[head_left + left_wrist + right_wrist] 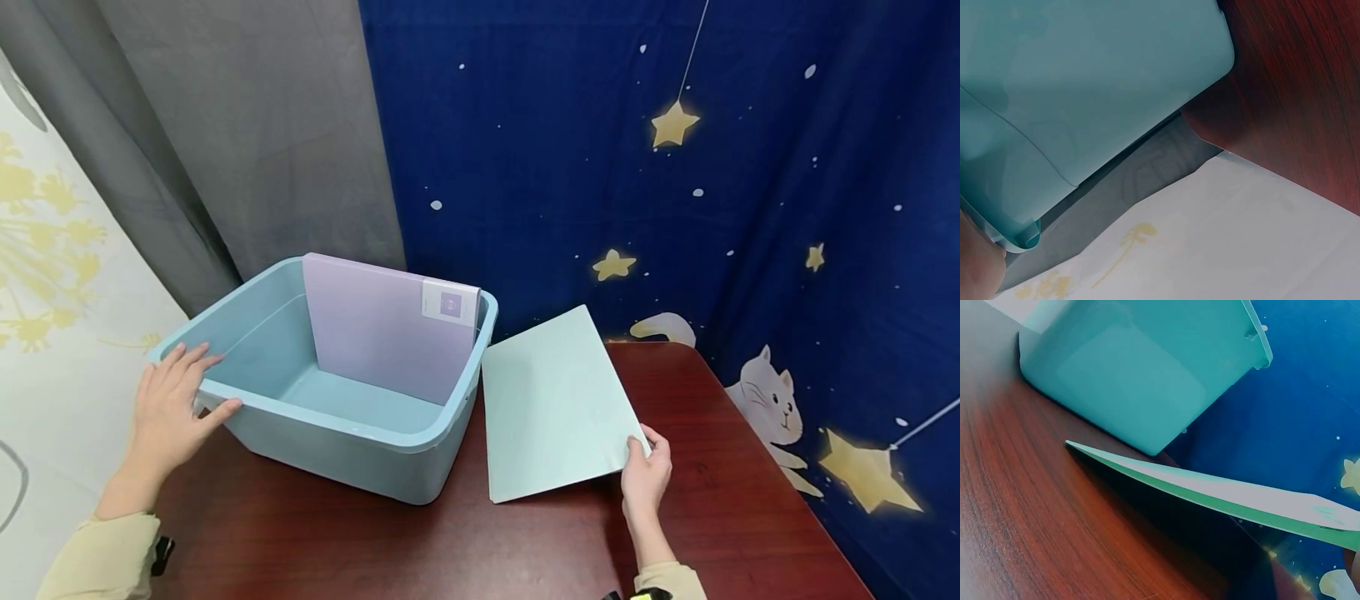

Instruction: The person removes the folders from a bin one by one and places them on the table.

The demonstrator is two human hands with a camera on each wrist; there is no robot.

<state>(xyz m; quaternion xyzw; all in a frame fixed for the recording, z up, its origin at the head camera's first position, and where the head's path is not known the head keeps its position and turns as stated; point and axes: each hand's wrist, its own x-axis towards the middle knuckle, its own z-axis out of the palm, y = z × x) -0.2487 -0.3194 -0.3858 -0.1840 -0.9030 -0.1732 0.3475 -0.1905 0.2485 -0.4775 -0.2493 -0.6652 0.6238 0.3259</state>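
Observation:
A light-blue plastic storage bin (322,425) stands on the table, with a lilac file folder (382,333) upright inside against its far wall. My left hand (171,408) rests on the bin's front-left corner, fingers spread over the rim and thumb along the front side. To the right of the bin, my right hand (647,471) pinches the near right corner of a mint-green file folder (558,408), thumb on top. That folder is tilted, its right side raised; a dark shadow lies under it in the right wrist view. Its upper left edge is close beside the bin.
The dark red-brown wooden table (735,467) extends to the right and front. Behind it hang a grey curtain (262,125) and a navy curtain (540,167) with stars and a cat. White patterned cloth (67,375) is at the left.

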